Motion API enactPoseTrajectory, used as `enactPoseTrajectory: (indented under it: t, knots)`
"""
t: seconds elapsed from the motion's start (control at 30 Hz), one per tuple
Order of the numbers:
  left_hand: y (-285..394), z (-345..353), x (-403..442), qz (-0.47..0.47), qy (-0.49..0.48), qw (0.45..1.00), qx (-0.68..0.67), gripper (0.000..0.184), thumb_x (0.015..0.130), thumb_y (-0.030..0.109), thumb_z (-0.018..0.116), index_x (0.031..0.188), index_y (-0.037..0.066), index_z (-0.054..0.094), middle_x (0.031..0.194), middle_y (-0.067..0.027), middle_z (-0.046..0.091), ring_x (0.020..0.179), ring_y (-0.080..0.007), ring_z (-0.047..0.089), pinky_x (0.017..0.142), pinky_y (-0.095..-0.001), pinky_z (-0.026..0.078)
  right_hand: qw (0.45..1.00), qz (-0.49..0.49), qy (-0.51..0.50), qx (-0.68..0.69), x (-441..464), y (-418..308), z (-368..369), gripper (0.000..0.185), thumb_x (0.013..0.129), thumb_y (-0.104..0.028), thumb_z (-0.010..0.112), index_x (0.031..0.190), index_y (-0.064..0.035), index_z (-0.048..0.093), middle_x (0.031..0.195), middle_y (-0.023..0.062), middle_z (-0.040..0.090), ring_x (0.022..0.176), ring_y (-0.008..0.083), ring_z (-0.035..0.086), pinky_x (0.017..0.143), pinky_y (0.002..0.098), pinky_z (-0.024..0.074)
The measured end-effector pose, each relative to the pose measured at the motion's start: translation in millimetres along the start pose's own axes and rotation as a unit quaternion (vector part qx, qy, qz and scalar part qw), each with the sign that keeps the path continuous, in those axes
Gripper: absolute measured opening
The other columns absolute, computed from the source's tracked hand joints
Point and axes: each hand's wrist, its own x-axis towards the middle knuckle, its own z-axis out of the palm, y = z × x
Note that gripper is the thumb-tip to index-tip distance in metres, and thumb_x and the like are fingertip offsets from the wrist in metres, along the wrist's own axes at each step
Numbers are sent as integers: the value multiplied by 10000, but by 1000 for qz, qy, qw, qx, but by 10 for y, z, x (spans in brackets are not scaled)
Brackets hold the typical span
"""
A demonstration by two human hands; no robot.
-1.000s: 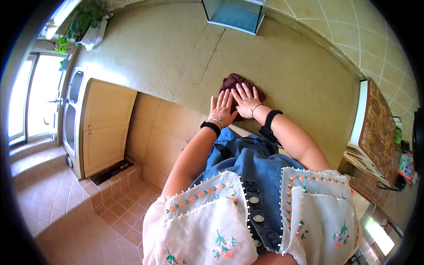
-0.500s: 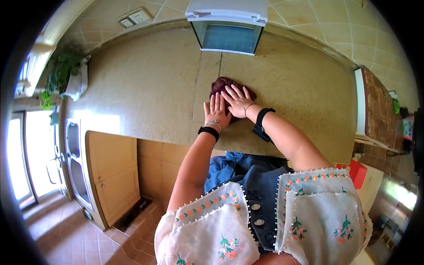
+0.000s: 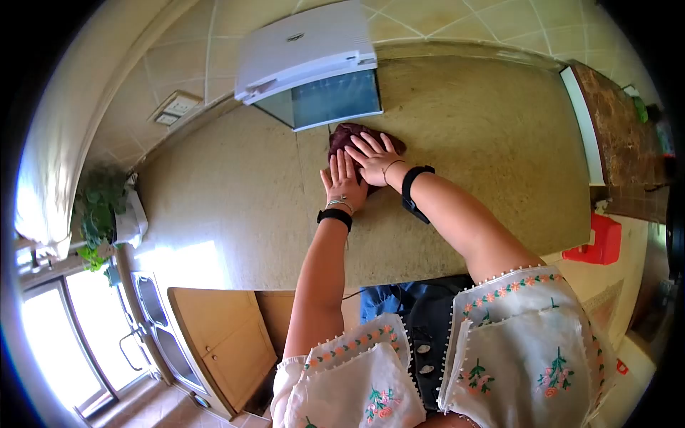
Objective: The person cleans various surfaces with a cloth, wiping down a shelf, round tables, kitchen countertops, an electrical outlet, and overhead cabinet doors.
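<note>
- Left fingers (image 3: 342, 167) and right fingers (image 3: 362, 145) lie spread, unclenched, atop the maroon cloth (image 3: 344, 133).
- Just beyond them, the tank (image 3: 335, 100) could get bumped if the cloth slides forward on the surface (image 3: 457, 143).

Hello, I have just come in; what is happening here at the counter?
A person presses a dark maroon cloth flat-handed on the counter. The left hand and right hand lie side by side on it, fingers spread. The cloth is near the front of the glass tank.
</note>
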Motion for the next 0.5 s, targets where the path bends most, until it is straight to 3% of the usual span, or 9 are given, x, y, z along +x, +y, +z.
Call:
enactPoseTrajectory:
  t: [0.03,0.07,0.1,0.13,0.23,0.33,0.5]
  knots:
    - [-50,207,-163,0,7,998,58,816,821,450,485,1451,69,132,1526,-85,78,1403,-274,69,1075,-581,108,1000,-8,11,-2,-89,-80,222,599,878,-248,366,1450,-205,195,1532,37,61,1409,213,20,1109,507,11]
    - [-149,335,38,52,116,992,9,797,816,434,481,1443,60,161,1519,-89,124,1399,-270,103,1060,-598,138,996,10,62,-68,12,-37,211,593,878,-253,371,1446,-199,210,1529,39,79,1409,221,33,1105,518,30]
    - [-157,224,160,36,100,994,36,780,827,419,469,1442,55,157,1518,-94,126,1400,-262,101,1069,-589,120,993,-25,115,-24,209,104,250,582,880,-267,383,1438,-197,230,1527,33,95,1408,221,43,1103,520,42]
    - [-158,77,252,29,91,995,-2,769,835,407,465,1441,51,152,1519,-92,118,1400,-262,97,1079,-580,93,997,-9,66,-41,300,81,36,578,884,-278,393,1434,-198,236,1525,24,102,1405,219,51,1101,522,55]
    - [-126,28,234,11,71,997,0,755,861,420,433,1445,53,126,1523,-91,85,1405,-264,55,1088,-569,51,999,-10,47,-14,295,70,1,597,873,-239,358,1447,-204,198,1533,6,57,1410,191,8,1113,480,-13]
    - [-13,-48,193,-35,-4,999,35,754,879,438,409,1453,67,93,1527,-95,34,1407,-270,17,1092,-560,32,999,-11,29,-23,227,87,-51,572,896,-253,313,1451,-222,180,1534,-13,36,1409,179,-5,1116,471,-20]
    - [206,5,26,-40,-11,999,11,738,893,410,388,1457,70,56,1530,-79,-1,1409,-260,-10,1102,-532,30,999,-15,-9,-32,-30,156,-79,577,905,-261,307,1458,-231,146,1534,-22,7,1408,180,-31,1119,471,-23]
